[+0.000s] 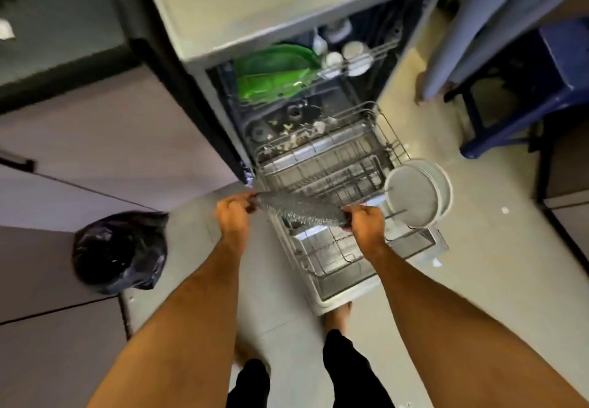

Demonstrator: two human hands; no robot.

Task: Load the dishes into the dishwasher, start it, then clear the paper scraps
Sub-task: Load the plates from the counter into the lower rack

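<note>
1. The left hand (234, 213) and right hand (363, 221) each grip one end of a grey dish (299, 208), fingers curled round its edge.
2. The dish hangs over the pulled-out lower rack (338, 165).
3. White plates (417, 192) stand in the rack, just right of the right fingers.
4. Paper scraps (299, 135) lie beyond the fingers, on the dishwasher floor.

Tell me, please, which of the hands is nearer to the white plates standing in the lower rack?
Right. The right hand is just beside the white plates; the left hand is across the rack.
</note>
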